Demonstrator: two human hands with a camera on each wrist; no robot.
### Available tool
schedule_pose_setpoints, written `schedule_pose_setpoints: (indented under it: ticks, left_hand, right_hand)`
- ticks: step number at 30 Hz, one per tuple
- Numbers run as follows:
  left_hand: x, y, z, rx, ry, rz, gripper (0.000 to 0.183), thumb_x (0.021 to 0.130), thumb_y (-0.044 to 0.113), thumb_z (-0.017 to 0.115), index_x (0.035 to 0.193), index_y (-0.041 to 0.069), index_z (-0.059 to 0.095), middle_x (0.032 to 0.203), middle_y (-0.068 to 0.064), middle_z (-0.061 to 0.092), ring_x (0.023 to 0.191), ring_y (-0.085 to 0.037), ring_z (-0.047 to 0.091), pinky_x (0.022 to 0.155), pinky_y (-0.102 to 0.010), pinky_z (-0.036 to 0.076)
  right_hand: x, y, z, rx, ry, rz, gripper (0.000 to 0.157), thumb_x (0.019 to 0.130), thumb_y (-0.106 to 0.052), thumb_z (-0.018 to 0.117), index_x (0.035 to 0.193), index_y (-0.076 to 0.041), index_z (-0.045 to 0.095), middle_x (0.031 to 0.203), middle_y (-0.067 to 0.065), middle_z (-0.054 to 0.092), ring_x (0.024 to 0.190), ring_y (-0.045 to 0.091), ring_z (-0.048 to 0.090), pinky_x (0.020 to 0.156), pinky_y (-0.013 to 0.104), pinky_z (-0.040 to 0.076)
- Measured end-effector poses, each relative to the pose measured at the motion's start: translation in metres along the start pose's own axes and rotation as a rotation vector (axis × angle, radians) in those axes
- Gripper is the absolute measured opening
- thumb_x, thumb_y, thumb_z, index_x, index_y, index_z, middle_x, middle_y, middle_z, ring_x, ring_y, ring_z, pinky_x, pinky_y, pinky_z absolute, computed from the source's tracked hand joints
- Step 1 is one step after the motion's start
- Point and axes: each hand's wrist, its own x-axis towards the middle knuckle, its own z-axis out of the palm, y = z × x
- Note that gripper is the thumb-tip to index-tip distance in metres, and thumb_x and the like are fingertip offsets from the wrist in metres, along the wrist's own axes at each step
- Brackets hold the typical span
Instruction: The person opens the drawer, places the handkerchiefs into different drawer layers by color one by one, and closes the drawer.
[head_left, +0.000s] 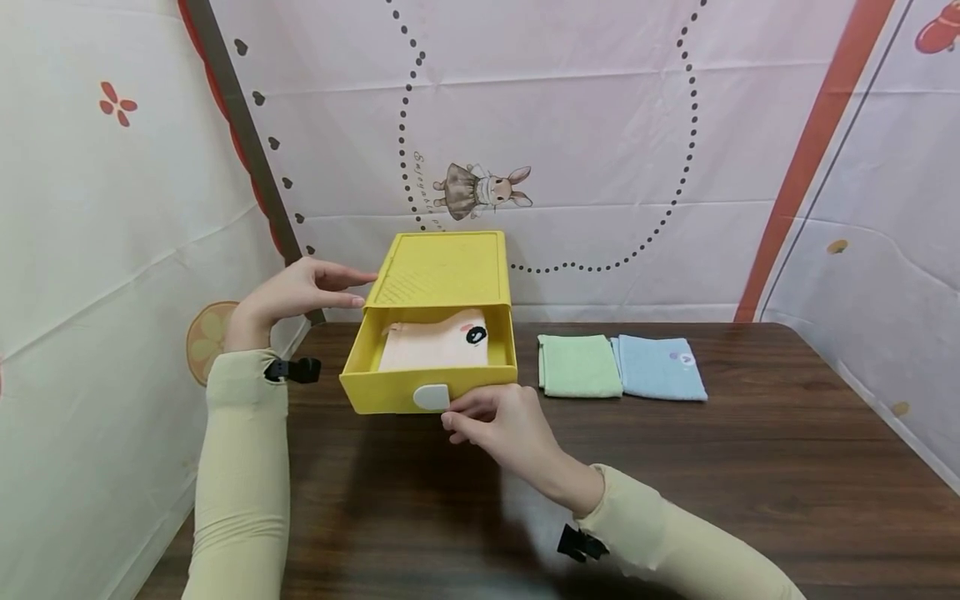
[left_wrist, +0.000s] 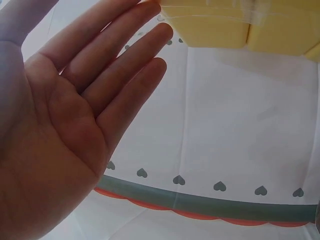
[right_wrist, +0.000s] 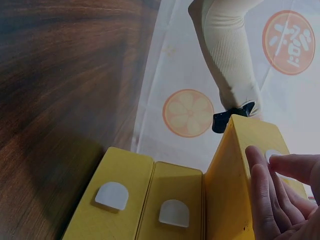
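Observation:
A yellow drawer unit stands at the back of the table with its top drawer pulled out. Inside lies a folded pale pink cloth with a black eye design. My right hand pinches the white handle on the drawer front. In the right wrist view, two lower drawers, each with a white handle, are closed below it. My left hand has its fingers extended, with the tips touching the unit's left side. The left wrist view shows its palm and straight fingers by the yellow edge.
Right of the unit, a folded green cloth and a folded blue cloth lie side by side on the dark wooden table. Printed white curtains hang close behind and along both sides.

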Motion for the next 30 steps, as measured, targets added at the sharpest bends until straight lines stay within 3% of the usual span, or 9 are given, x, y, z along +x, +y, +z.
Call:
schedule_pose_setpoints:
  ticks: [10,18,30]
  left_hand:
    - [-0.003,0.008,0.0,-0.011,-0.003,-0.034,0.048,0.076,0.032,0.069,0.12,0.017,0.057,0.119,-0.001,0.057,0.104,-0.018,0.054,0.085,-0.042,0.045]
    - [-0.001,0.006,0.0,-0.016,-0.006,-0.043,0.048,0.076,0.033,0.068,0.12,0.018,0.057,0.119,-0.001,0.057,0.105,-0.018,0.053,0.086,-0.043,0.045]
    - [-0.003,0.008,0.001,-0.005,-0.004,-0.05,0.047,0.077,0.032,0.067,0.12,0.016,0.057,0.119,-0.002,0.057,0.104,-0.017,0.054,0.085,-0.042,0.046]
  right_hand:
    - [0.006,0.006,0.002,0.0,0.034,-0.012,0.013,0.077,-0.03,0.068,0.078,-0.018,0.071,0.067,-0.006,0.068,0.057,0.002,0.063,0.053,0.021,0.05]
    - [0.011,0.008,0.002,-0.04,0.072,-0.036,0.012,0.077,-0.028,0.068,0.078,-0.017,0.072,0.066,-0.006,0.068,0.057,0.0,0.062,0.05,0.021,0.048]
    - [0.017,0.012,0.003,-0.017,0.09,-0.018,0.015,0.077,-0.03,0.068,0.079,-0.016,0.072,0.067,-0.008,0.068,0.057,0.002,0.063,0.052,0.021,0.049]
